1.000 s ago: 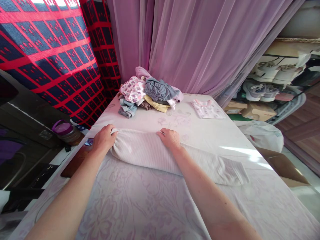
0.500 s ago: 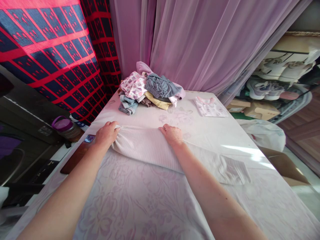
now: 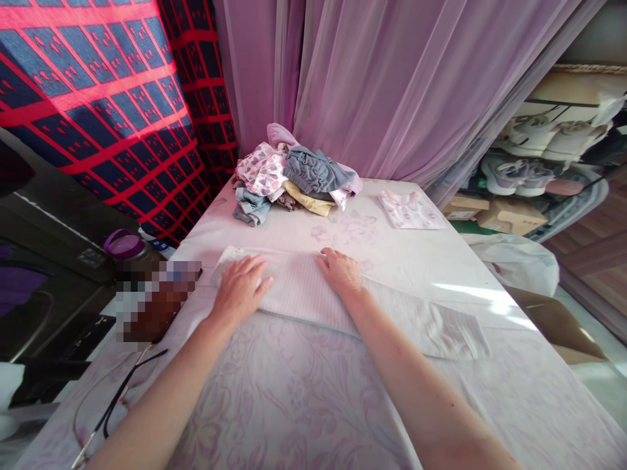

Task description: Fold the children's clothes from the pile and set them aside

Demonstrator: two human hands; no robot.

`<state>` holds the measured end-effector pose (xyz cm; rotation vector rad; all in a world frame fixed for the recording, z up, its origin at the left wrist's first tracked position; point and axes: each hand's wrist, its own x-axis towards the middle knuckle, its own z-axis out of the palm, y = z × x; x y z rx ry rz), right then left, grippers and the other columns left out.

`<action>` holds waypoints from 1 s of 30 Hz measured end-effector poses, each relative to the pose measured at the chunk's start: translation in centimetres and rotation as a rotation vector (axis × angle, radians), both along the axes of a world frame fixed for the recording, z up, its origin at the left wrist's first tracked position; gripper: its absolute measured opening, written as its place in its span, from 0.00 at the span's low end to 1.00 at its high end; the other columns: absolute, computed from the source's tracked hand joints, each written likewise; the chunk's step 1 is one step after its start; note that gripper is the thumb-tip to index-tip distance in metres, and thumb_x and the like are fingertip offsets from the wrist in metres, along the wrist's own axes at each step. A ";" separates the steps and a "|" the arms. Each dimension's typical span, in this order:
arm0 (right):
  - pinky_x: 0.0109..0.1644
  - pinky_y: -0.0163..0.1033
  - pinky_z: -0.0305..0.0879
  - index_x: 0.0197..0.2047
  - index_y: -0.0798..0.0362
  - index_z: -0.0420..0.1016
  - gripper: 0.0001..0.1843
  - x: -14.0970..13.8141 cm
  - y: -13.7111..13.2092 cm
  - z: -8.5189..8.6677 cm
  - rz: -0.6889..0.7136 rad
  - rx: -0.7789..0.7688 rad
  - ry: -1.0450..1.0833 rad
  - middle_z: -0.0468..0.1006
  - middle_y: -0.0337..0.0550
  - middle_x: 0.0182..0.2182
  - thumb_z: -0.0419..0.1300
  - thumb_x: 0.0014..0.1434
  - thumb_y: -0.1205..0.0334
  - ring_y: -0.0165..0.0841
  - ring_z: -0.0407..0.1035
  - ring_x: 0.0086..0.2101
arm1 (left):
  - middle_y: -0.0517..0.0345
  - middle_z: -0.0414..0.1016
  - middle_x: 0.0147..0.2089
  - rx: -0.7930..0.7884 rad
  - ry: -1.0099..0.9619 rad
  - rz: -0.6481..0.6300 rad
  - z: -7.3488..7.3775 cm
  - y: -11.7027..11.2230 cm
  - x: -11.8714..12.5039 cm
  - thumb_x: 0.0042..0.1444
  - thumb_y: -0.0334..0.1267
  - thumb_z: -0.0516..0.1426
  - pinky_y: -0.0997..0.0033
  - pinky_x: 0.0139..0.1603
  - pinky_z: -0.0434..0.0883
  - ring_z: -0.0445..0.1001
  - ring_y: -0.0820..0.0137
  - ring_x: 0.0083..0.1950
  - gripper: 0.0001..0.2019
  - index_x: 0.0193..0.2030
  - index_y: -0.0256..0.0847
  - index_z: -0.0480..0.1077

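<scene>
A pale pink ribbed garment (image 3: 304,294) lies folded across the middle of the table, its long end (image 3: 450,333) trailing to the right. My left hand (image 3: 240,290) rests flat on the garment's left part, fingers spread and stretched out. My right hand (image 3: 340,271) lies palm down on the garment's upper edge near the middle, fingers together and flat. Neither hand grips the cloth.
A heap of loose clothes (image 3: 294,176) sits at the table's far end. A small folded pink-patterned piece (image 3: 410,210) lies far right. A blurred patch (image 3: 154,297), a purple-lidded jar (image 3: 125,248) and glasses (image 3: 112,405) are at the left edge. Shoes (image 3: 533,163) and boxes stand at right.
My left hand let go of the garment's left edge and moved right, now lying flat on the cloth. My right hand stayed on the upper edge.
</scene>
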<state>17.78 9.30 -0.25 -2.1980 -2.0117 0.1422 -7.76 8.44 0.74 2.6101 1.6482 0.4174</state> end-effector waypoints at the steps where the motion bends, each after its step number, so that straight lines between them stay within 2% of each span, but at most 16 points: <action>1: 0.45 0.39 0.63 0.56 0.49 0.71 0.22 0.3 -0.3 0.0 -0.002 0.000 0.002 0.80 0.49 0.47 0.45 0.70 0.47 0.39 0.75 0.44 | 0.49 0.65 0.67 -0.023 0.010 -0.042 -0.6 -0.8 0.6 0.65 0.47 0.48 0.46 0.68 0.55 0.60 0.54 0.69 0.22 0.62 0.44 0.67; 5: 0.44 0.40 0.63 0.53 0.49 0.73 0.23 1.7 -0.6 -0.2 -0.049 -0.042 -0.002 0.82 0.49 0.43 0.45 0.70 0.46 0.41 0.75 0.42 | 0.47 0.60 0.71 -0.023 0.064 -0.050 -2.5 -2.3 1.7 0.63 0.54 0.49 0.44 0.70 0.50 0.55 0.53 0.71 0.27 0.66 0.46 0.63; 9: 0.44 0.41 0.62 0.54 0.49 0.73 0.22 2.5 -0.6 -0.2 -0.089 -0.042 0.001 0.81 0.49 0.42 0.46 0.69 0.46 0.41 0.75 0.42 | 0.46 0.60 0.71 0.014 0.087 -0.050 -3.0 -2.2 1.4 0.63 0.55 0.50 0.44 0.70 0.49 0.55 0.52 0.71 0.29 0.67 0.45 0.62; 14: 0.53 0.42 0.59 0.58 0.51 0.71 0.20 2.1 -3.2 -0.3 0.047 0.158 0.010 0.76 0.51 0.52 0.48 0.70 0.54 0.40 0.69 0.50 | 0.44 0.62 0.69 0.064 0.052 -0.061 -2.9 -2.1 1.3 0.62 0.52 0.52 0.42 0.70 0.50 0.57 0.50 0.71 0.28 0.64 0.40 0.65; 16: 0.54 0.42 0.58 0.57 0.51 0.72 0.19 1.9 -4.5 -0.5 0.142 0.191 0.019 0.75 0.50 0.52 0.48 0.69 0.55 0.39 0.68 0.50 | 0.45 0.65 0.67 0.087 0.006 -0.127 -2.8 -2.3 1.6 0.63 0.48 0.52 0.44 0.71 0.51 0.58 0.52 0.70 0.24 0.62 0.40 0.68; 19: 0.54 0.40 0.59 0.50 0.50 0.76 0.16 2.1 -5.7 -0.7 0.217 0.133 0.034 0.77 0.47 0.48 0.49 0.69 0.57 0.37 0.68 0.48 | 0.51 0.72 0.62 0.081 -0.056 -0.307 -2.7 -3.0 2.6 0.65 0.39 0.49 0.49 0.70 0.55 0.63 0.59 0.68 0.18 0.57 0.43 0.72; 21: 0.54 0.39 0.59 0.48 0.51 0.77 0.16 2.5 -6.0 -0.7 0.221 0.101 0.051 0.78 0.46 0.46 0.49 0.69 0.59 0.36 0.68 0.48 | 0.55 0.74 0.60 0.045 -0.079 -0.431 -2.8 -3.7 3.7 0.66 0.38 0.47 0.51 0.69 0.58 0.65 0.62 0.66 0.18 0.56 0.47 0.73; 23: 0.55 0.39 0.59 0.49 0.52 0.77 0.16 3.1 -6.2 -0.8 0.226 0.103 0.076 0.78 0.46 0.46 0.49 0.69 0.60 0.35 0.68 0.48 | 0.56 0.74 0.61 -0.005 -0.076 -0.526 -2.8 -4.5 4.9 0.67 0.42 0.47 0.51 0.68 0.59 0.65 0.63 0.66 0.18 0.57 0.49 0.72; 26: 0.56 0.40 0.59 0.48 0.51 0.77 0.15 4.4 -7.0 -1.2 0.229 0.151 0.127 0.78 0.46 0.47 0.50 0.69 0.61 0.35 0.68 0.48 | 0.56 0.70 0.65 -0.071 -0.035 -0.590 -2.8 -5.3 6.0 0.67 0.47 0.48 0.50 0.68 0.58 0.63 0.61 0.68 0.20 0.62 0.51 0.68; 30: 0.57 0.40 0.60 0.47 0.52 0.78 0.14 6.7 -8.3 -1.4 0.268 0.168 0.162 0.78 0.46 0.48 0.52 0.66 0.64 0.35 0.68 0.49 | 0.57 0.64 0.69 -0.104 0.027 -0.587 -2.8 -5.6 6.2 0.67 0.46 0.48 0.51 0.70 0.54 0.58 0.62 0.70 0.21 0.65 0.52 0.64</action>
